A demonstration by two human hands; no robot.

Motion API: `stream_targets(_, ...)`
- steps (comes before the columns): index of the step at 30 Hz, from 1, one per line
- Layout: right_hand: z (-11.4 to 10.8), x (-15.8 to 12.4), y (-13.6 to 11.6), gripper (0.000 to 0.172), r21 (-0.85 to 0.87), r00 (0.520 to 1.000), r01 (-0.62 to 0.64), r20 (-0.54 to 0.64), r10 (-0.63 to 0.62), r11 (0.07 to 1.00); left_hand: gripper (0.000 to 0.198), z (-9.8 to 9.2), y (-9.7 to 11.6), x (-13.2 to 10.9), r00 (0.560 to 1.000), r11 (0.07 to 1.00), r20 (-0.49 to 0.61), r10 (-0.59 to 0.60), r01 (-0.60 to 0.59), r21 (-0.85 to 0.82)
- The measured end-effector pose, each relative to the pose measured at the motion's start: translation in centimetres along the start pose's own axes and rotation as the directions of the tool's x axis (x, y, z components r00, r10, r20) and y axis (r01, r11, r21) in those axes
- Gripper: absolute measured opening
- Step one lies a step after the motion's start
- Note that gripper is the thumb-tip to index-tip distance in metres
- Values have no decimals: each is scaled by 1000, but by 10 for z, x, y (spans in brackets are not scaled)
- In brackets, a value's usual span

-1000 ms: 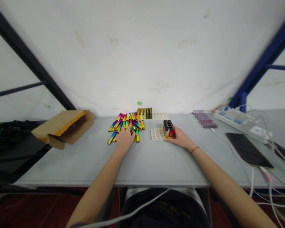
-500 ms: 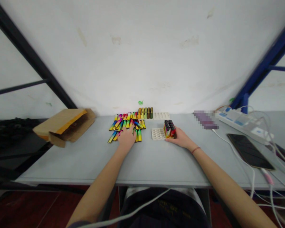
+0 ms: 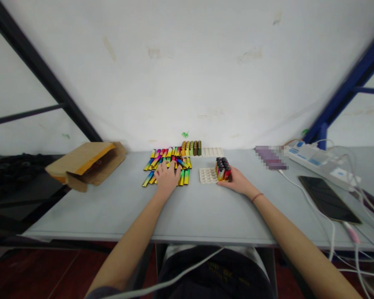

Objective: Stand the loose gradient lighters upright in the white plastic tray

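Note:
My left hand lies over a spread of shiny rainbow-coloured tubes, fingers apart, with some tubes hidden under it. A white tray with round hollows rests on the table to its right. Several black-topped red and yellow tubes stand upright in the tray's right part. Curled round that right side, my right hand holds the tray, thumb and fingers against the standing tubes. Whether these tubes are the same kind as the loose ones I cannot tell.
Behind stand rows of gold-topped green and yellow tubes beside a second white tray. An opened brown cardboard box is on the left. A black phone, white cables and a white power strip lie on the right.
My left hand has shifted slightly over the loose tubes, its fingers now more raised and spread. My right hand stays at the tray.

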State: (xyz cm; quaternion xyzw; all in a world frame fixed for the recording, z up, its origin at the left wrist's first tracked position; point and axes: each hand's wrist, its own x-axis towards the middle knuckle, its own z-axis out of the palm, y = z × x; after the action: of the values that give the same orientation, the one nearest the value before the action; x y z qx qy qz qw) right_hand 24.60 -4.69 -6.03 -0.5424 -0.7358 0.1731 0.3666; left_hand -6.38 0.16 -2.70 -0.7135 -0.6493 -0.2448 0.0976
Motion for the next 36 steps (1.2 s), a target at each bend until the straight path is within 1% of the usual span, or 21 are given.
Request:
stream_targets(2, 0, 0, 0, 64, 5, 1000, 0, 9, 0, 1000, 49, -2, -10, 9, 997, 993, 6, 76, -75, -95)
stream_targets(3, 0, 0, 0, 63, 7, 1000, 1, 12, -1, 1000, 49, -5, -18, 13, 990, 980, 27, 137, -132, -147)
stream_targets(5, -1, 0, -1, 64, 11, 1000, 3, 12, -3, 1000, 51, -14, -42, 18, 946, 931, 101, 308, -278, -235)
stream_targets(7, -1, 0, -1, 64, 12, 1000, 4, 7, -4, 1000, 61, -25, -70, 14, 890, 889, 166, 424, -374, -264)
stream_targets(8, -1, 0, -2, 64, 12, 1000, 3, 7, -3, 1000, 68, -30, -84, 9, 865, 877, 201, 460, -407, -257)
stream_targets(10, -1, 0, -2, 64, 14, 1000, -3, 10, 3, 1000, 81, -36, -106, -4, 821, 867, 284, 495, -445, -223)
stream_targets(11, -1, 0, -2, 63, 16, 1000, -5, 12, 5, 1000, 85, -37, -114, -12, 808, 870, 323, 493, -448, -208)
stream_targets(12, -1, 0, -2, 63, 20, 1000, -6, 14, 6, 1000, 84, -37, -118, -18, 803, 877, 353, 480, -440, -193)
stream_targets(14, -1, -1, -1, 64, 25, 1000, -9, 15, 9, 1000, 77, -34, -117, -26, 809, 895, 381, 447, -412, -172)
stream_targets(16, -1, -1, -1, 65, 27, 1000, -15, 14, 15, 1000, 69, -31, -106, -28, 820, 900, 372, 436, -402, -168)
stream_targets(19, -2, -2, -2, 66, 28, 1000, -19, 15, 18, 999, 60, -28, -87, -25, 829, 883, 306, 469, -432, -181)
stream_targets(21, -2, -2, -3, 66, 22, 1000, -16, 11, 16, 1000, 55, -30, -79, -23, 831, 866, 250, 497, -457, -203)
stream_targets(22, -2, -2, -3, 66, 15, 1000, -15, 10, 15, 1000, 52, -31, -78, -23, 822, 852, 235, 518, -473, -225)
stream_targets(23, -2, -2, -4, 66, 8, 1000, -15, 9, 15, 1000, 49, -33, -78, -23, 805, 832, 231, 547, -493, -255)
stream_targets(25, -2, -2, -4, 66, -6, 1000, -14, 10, 15, 1000, 48, -36, -83, -27, 748, 780, 246, 617, -539, -318)
stream_targets(27, -2, -1, -5, 65, -10, 1000, -10, 13, 10, 1000, 59, -38, -88, -32, 697, 739, 262, 667, -575, -351)
stream_targets(29, -3, -1, -5, 65, -4, 1000, -5, 13, 5, 1000, 70, -38, -92, -36, 680, 725, 266, 683, -590, -355)
stream_targets(30, -3, -1, -5, 65, 0, 1000, -4, 13, 4, 1000, 70, -37, -93, -37, 675, 721, 266, 688, -593, -359)
stream_targets(34, -2, 0, -3, 67, 1, 1000, -10, 18, 10, 1000, 57, -33, -91, -35, 633, 678, 258, 730, -620, -396)
stream_targets(35, -2, 0, -3, 66, -3, 1000, -10, 19, 10, 1000, 56, -32, -90, -33, 628, 672, 255, 736, -627, -395)
stream_targets(36, -2, 0, -3, 66, -5, 1000, -10, 19, 10, 1000, 56, -32, -89, -32, 633, 676, 252, 732, -630, -382)
